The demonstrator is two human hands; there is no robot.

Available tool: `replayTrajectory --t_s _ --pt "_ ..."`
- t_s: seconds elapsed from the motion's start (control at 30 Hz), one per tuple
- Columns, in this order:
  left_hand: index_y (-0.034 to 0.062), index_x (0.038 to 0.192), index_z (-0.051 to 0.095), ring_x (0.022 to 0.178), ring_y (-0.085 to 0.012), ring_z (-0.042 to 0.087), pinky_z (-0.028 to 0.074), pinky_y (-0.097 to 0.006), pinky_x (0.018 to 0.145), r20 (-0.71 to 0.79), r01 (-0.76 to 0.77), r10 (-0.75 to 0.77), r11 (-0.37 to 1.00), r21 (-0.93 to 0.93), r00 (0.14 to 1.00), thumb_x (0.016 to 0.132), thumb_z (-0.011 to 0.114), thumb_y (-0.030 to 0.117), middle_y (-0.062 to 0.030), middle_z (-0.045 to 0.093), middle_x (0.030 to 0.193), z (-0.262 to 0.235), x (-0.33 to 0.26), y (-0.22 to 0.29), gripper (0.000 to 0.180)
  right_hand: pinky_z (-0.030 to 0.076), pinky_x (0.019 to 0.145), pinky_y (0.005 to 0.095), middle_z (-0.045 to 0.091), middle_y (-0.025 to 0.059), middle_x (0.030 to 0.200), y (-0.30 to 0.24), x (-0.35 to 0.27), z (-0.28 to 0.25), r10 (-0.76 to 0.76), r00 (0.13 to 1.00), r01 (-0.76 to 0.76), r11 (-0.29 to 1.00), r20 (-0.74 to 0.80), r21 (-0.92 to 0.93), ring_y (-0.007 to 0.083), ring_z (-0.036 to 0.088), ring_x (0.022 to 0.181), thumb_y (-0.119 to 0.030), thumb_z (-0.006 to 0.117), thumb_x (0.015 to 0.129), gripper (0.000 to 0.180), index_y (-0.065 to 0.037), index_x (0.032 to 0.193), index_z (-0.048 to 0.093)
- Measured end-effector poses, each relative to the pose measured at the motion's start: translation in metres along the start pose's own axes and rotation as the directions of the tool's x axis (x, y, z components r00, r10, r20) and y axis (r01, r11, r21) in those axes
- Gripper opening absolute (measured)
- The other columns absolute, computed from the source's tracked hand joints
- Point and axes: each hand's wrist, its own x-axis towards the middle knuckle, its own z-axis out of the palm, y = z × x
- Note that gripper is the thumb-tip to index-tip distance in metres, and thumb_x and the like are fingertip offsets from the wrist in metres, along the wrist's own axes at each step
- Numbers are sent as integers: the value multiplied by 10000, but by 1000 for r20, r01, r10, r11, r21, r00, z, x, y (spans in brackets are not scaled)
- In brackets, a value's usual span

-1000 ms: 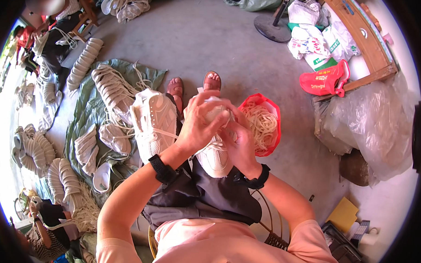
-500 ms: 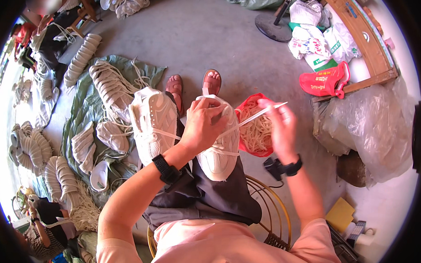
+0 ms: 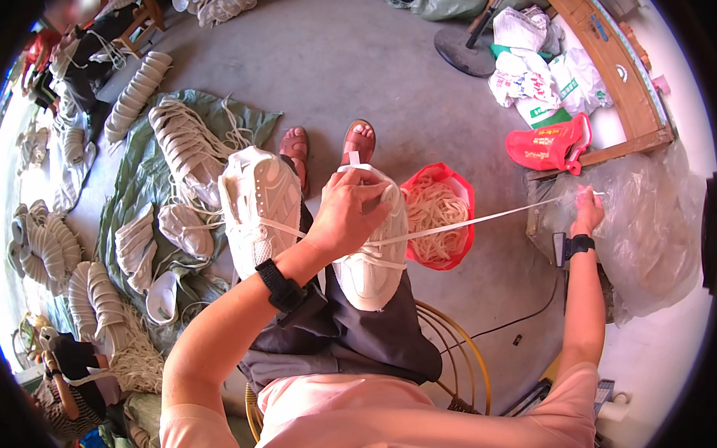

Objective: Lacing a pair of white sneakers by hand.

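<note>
Head view: the left hand (image 3: pixel 347 212) grips the upper of a white shoe (image 3: pixel 370 281), 1 of 2 resting over the person's lap (image 3: pixel 338 346); the right hand (image 3: pixel 586 209), well out to the side, is closed on the lace (image 3: pixel 501 215), drawn straight. The shoe looks light, with a soft upper and firmer sole, best steadied by its sides; the lace (flat, probably limp when slack) may slip unless pinched firmly near its end.

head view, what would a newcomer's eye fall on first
Likely the white shoelace stretched taut from the sneaker under the left hand to the right hand, far right. Next, the red container of loose laces below it, then stacked shoes on the green sheet at left.
</note>
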Motion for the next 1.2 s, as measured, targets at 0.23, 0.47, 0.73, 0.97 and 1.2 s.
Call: replayTrajectory --t_s 0.23,0.47,0.73,0.97,1.2 --pt "12 1166 649 1225 -349 517 393 -443 1077 80 -127 138 984 -122 987 857 708 145 -167 574 1271 -12 -1 4 342 537 872 341 661 69 894 -84 -195 80 -78 715 -197 931 695 307 189 664 860 -263 558 1040 252 -16 1082 583" --pt "77 963 622 1477 -454 248 293 -529 1192 175 -219 197 969 111 965 773 786 86 -172 454 1478 -20 -33 29 251 500 688 285 554 -9 823 -117 -324 98 -237 362 49 971 902 235 112 580 765 -147 579 1015 128 -26 997 614" --pt "55 815 685 1488 -421 257 291 -491 1199 240 -246 212 962 121 947 779 775 70 -177 450 1485 -22 -28 24 99 534 657 389 590 95 961 -110 -372 100 -398 251 592 784 882 186 295 664 812 -53 701 882 169 -49 1012 592" --pt "28 825 695 1464 -400 313 299 -463 1191 312 -192 170 981 40 935 809 763 87 -180 451 1476 -31 -16 22 91 521 637 416 617 100 916 -115 -370 98 -371 233 592 787 899 171 324 661 794 -66 677 902 144 -56 979 556" --pt "14 868 711 1432 -373 355 327 -437 1167 370 -150 154 988 -40 916 830 766 107 -171 418 1489 -38 -15 13 114 505 624 442 664 146 818 -129 -359 105 -229 177 521 847 957 106 374 659 736 -108 682 916 138 -29 966 579"
